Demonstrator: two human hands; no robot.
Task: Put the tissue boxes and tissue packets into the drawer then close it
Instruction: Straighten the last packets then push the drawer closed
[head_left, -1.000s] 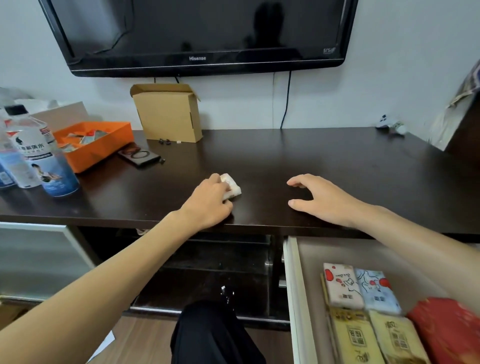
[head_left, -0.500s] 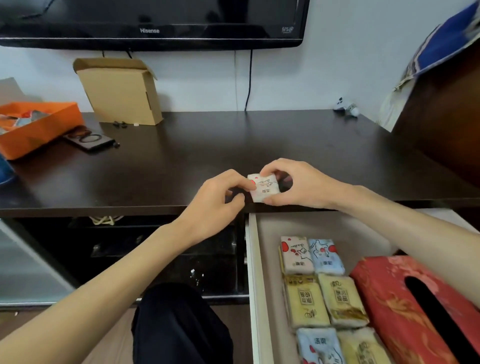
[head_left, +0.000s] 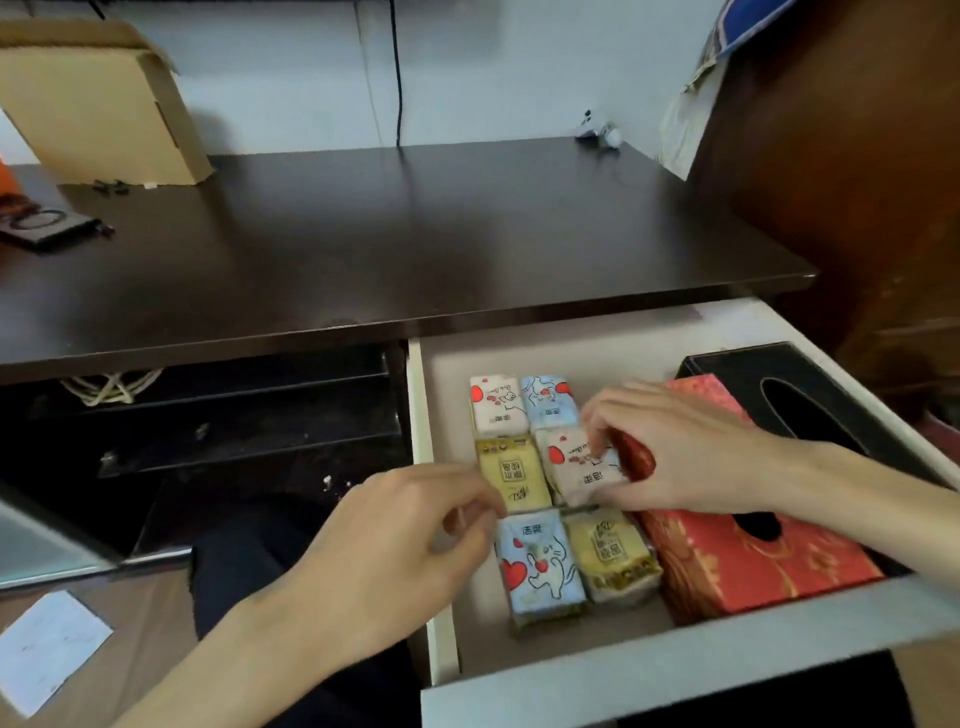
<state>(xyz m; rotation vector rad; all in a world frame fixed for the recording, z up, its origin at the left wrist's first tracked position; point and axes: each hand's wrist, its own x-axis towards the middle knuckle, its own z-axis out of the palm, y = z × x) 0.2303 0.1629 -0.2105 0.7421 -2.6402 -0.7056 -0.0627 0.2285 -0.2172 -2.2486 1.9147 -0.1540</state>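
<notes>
The white drawer (head_left: 434, 525) stands pulled out under the dark tabletop (head_left: 395, 234). Several small tissue packets (head_left: 540, 564) lie in it in two columns. To their right lie a red tissue box (head_left: 737, 566) and a black tissue box (head_left: 810, 395). My right hand (head_left: 691, 452) holds a pale pink tissue packet (head_left: 579, 465) with red hearts, tilted over the middle of the right column. My left hand (head_left: 410, 535) hovers at the drawer's left wall with fingers loosely curled and nothing in it.
A brown cardboard box (head_left: 98, 104) stands at the back left of the tabletop, with a dark phone (head_left: 47, 228) in front of it. A black cable (head_left: 397, 73) hangs down the wall. Dark shelves (head_left: 234, 415) lie left of the drawer. A brown cabinet (head_left: 841, 182) rises on the right.
Both hands came down from the tabletop's edge into the drawer. The pink packet passed from both hands to my right hand alone. My view tilted down and right.
</notes>
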